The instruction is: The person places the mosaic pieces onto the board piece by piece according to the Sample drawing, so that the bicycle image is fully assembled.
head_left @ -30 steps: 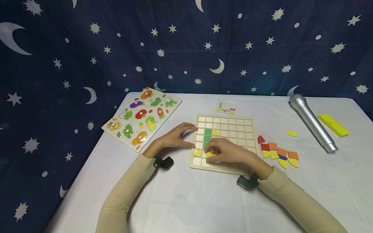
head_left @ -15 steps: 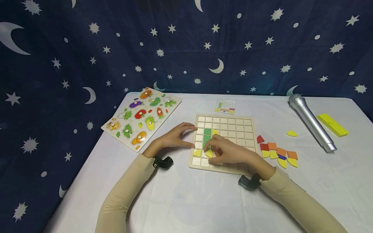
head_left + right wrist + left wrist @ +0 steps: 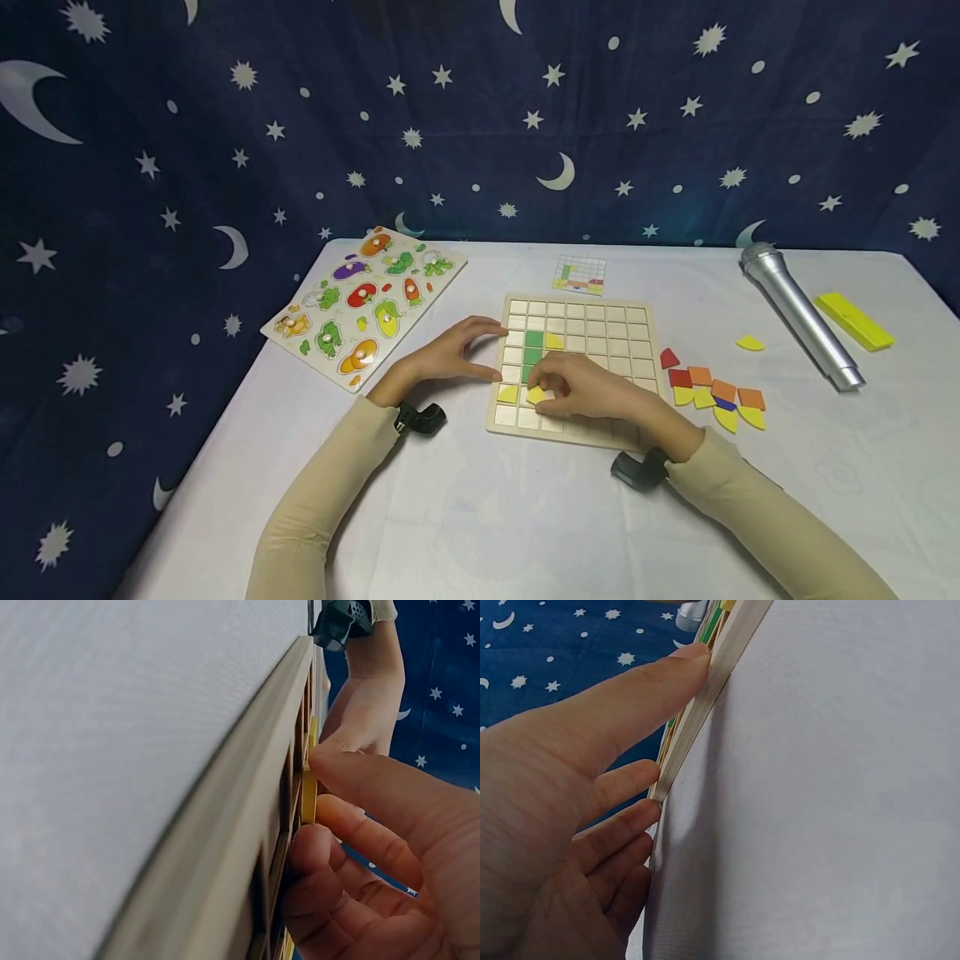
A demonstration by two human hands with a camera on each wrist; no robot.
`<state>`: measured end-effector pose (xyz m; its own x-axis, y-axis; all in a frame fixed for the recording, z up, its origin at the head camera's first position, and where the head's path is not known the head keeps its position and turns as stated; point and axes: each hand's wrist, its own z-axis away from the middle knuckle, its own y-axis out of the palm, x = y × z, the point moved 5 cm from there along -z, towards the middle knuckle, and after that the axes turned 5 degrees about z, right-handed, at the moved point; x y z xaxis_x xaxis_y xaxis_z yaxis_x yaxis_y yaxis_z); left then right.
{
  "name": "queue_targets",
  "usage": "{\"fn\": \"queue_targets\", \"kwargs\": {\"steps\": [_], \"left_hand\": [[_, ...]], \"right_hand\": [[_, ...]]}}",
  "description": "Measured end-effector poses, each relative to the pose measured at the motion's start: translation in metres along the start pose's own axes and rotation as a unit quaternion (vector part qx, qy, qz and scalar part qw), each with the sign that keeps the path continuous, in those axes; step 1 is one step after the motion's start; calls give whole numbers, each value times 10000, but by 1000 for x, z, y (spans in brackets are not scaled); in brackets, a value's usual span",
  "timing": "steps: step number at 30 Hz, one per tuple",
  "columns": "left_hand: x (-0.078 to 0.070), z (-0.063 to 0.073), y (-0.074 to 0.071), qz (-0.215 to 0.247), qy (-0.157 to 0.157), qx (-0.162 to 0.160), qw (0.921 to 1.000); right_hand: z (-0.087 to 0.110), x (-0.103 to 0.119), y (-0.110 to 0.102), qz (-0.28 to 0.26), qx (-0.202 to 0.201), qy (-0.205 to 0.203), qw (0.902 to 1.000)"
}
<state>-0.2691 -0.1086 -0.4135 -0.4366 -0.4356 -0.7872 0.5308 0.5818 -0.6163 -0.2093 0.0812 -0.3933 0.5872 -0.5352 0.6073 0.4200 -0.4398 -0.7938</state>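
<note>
In the head view, a wooden grid board (image 3: 618, 365) lies on the white table before me. The thumb and fingertips of my left hand (image 3: 452, 350) touch its left edge; the left wrist view shows the thumb against the board's side (image 3: 694, 716). My right hand (image 3: 588, 387) is over the lower left cells, pinching a yellow quarter-round tile (image 3: 535, 395) between thumb and fingers. From the right wrist, that yellow tile (image 3: 309, 796) stands edge-on at the board's surface. Green square tiles (image 3: 532, 357) form a column, with one yellow tile (image 3: 554, 341) beside its top and another yellow tile (image 3: 507, 393) lower left.
Loose red, orange, blue and yellow tiles (image 3: 723, 390) lie right of the board. Behind it is a small pattern card (image 3: 580, 275). A vegetable peg puzzle (image 3: 365, 304) is at left; a silver microphone (image 3: 804, 317) and a yellow block (image 3: 855, 321) are at right.
The yellow tile under my right fingers has turned and shifted slightly within the same part of the grid. My right fingers loosened, then closed around it again. The left hand stayed put.
</note>
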Motion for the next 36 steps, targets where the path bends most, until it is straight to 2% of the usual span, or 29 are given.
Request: {"fn": "queue_targets", "kwargs": {"steps": [9,23,36], "left_hand": [[2,-2,1,-18,-86,29,10000],[0,-1,1,32,-81,8,10000],[1,-1,1,33,-19,-18,10000]], "right_hand": [[-1,-3,1,-180,3,-18,9998],[-4,-3,3,-500,47,381,9980],[0,-6,2,-589,-26,228,9980]]}}
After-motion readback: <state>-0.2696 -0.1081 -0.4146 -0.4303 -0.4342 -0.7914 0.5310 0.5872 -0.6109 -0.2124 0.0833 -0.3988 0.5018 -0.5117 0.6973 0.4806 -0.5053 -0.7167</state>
